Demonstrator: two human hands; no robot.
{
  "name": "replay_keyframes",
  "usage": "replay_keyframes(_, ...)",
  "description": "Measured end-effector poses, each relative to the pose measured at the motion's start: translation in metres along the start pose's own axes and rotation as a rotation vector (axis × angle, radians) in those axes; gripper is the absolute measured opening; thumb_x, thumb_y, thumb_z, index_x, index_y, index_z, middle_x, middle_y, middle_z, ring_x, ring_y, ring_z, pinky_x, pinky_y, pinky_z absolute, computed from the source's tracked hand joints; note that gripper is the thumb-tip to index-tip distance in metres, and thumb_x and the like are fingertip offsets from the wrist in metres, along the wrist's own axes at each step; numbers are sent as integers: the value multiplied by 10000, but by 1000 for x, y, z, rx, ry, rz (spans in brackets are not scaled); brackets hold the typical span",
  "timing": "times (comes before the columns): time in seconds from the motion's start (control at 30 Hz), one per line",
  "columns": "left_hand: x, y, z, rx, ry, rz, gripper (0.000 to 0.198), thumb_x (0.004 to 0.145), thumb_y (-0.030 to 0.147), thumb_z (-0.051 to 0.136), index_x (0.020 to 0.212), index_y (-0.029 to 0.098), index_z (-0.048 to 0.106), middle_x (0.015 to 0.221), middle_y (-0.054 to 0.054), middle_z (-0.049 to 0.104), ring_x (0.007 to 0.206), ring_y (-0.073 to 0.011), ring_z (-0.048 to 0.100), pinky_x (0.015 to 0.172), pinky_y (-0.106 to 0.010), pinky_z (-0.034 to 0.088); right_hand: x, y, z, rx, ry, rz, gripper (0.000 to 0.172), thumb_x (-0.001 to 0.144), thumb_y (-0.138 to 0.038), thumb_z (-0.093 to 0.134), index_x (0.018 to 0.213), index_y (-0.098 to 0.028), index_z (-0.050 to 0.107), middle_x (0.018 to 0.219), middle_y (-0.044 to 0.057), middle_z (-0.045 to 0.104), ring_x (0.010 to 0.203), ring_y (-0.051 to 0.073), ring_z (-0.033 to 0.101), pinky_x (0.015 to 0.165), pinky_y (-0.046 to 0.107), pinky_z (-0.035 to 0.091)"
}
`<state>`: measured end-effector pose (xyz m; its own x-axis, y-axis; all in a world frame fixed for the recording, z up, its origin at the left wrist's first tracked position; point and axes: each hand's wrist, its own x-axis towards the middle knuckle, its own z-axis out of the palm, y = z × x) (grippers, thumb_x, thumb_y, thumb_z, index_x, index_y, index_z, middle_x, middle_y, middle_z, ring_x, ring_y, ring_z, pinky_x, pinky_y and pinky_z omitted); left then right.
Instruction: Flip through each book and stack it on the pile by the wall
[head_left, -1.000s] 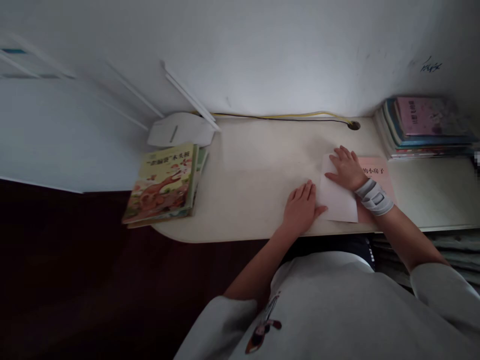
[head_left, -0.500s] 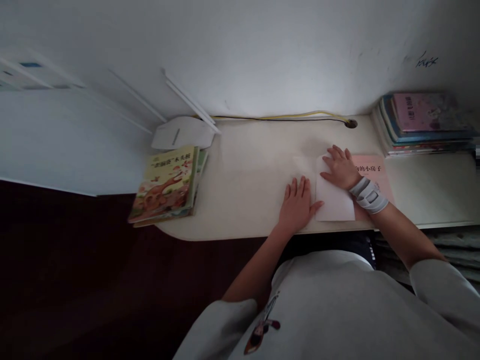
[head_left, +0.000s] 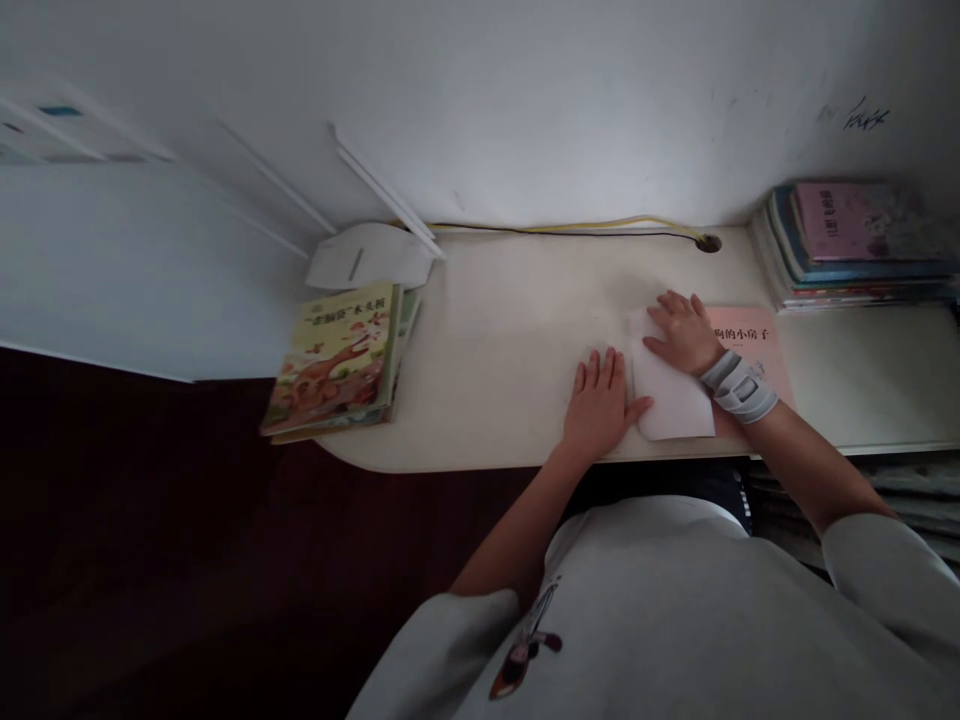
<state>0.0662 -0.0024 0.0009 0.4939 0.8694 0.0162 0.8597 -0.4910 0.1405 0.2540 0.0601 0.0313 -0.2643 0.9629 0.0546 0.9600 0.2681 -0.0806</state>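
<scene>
A pink book point(head_left: 750, 350) with black Chinese lettering lies on the white desk point(head_left: 510, 330), close to its front edge. Over the left part of the book is a white sheet point(head_left: 679, 402); whether it is loose or attached to the book I cannot tell. My right hand point(head_left: 684, 332) rests on the sheet's upper part, palm down with fingers spread, a grey brace around its wrist. Just left of the sheet my left hand point(head_left: 598, 405) lies flat and open on the desk, its thumb reaching the sheet's left edge.
Picture books point(head_left: 334, 360) are piled at the desk's left end, before a white router-like device point(head_left: 371, 258) with antennas. A taller book stack point(head_left: 862, 245) stands at the back right. Yellow and black cables point(head_left: 555, 230) run along the wall into a round hole point(head_left: 708, 243).
The view has shifted slightly. Both hands keep nearly the same places, and a pale flap seen left of the sheet's top edge no longer sticks out as far.
</scene>
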Motion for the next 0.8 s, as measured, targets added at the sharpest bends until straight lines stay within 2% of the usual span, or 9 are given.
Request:
replay_keyframes(0.2, -3, 0, -2, -1, -1, 25, 796, 911, 618, 270, 1467, 48, 253, 1524, -194, 282, 1410, -367, 227, 1139, -506, 192, 0, -1, 1, 52, 114, 141, 480, 857, -281, 456, 1317, -156, 510, 1456, 163, 399, 1383, 332, 269, 1080, 592, 215)
replay_keyframes(0.33, -5, -1, -3, -18, 7, 53, 803, 889, 655, 288, 1471, 102, 274, 1533, -177, 271, 1412, -372, 221, 1133, -540, 185, -6, -11, -10, 175, 224, 64, 467, 891, -249, 383, 1339, -183, 496, 1445, 149, 415, 1375, 305, 297, 1079, 574, 243)
replay_keyframes(0.43, -6, 0, -4, -31, 2, 59, 808, 882, 662, 300, 1466, 103, 289, 1534, -176, 267, 1411, -380, 218, 1133, -546, 185, -27, -14, -21, 187, 151, -48, 472, 924, -371, 392, 1339, -173, 498, 1454, 164, 401, 1378, 311, 294, 1082, 562, 256)
replay_keyframes(0.53, -6, 0, -6, -41, -7, 54, 818, 884, 659, 298, 1467, 85, 279, 1532, -180, 270, 1409, -380, 222, 1136, -541, 182, -58, -10, -26, 115, 0, -152, 674, 865, -574, 472, 1390, -153, 441, 1517, 194, 289, 1422, 357, 174, 1092, 599, 205)
replay_keyframes(0.6, -5, 0, -7, -46, -8, 51, 810, 897, 640, 286, 1469, 66, 260, 1529, -185, 274, 1410, -374, 223, 1140, -530, 180, -75, -7, -22, 86, -59, -155, 811, 819, -657, 488, 1436, -146, 367, 1542, 211, 216, 1436, 364, 109, 1087, 617, 192)
replay_keyframes(0.7, -6, 0, -7, -55, -2, 46, 778, 922, 597, 264, 1469, 43, 241, 1525, -192, 278, 1413, -361, 223, 1145, -515, 176, -85, -9, -10, 79, -68, -116, 865, 813, -667, 489, 1467, -133, 299, 1549, 230, 169, 1444, 350, 82, 1085, 603, 214)
replay_keyframes(0.8, -6, -1, -6, -75, 8, 43, 748, 935, 572, 241, 1468, 47, 237, 1523, -194, 280, 1416, -346, 225, 1140, -507, 192, -81, -18, 1, 66, -33, -115, 867, 821, -649, 492, 1459, -92, 307, 1539, 251, 181, 1442, 355, 89, 1097, 583, 217)
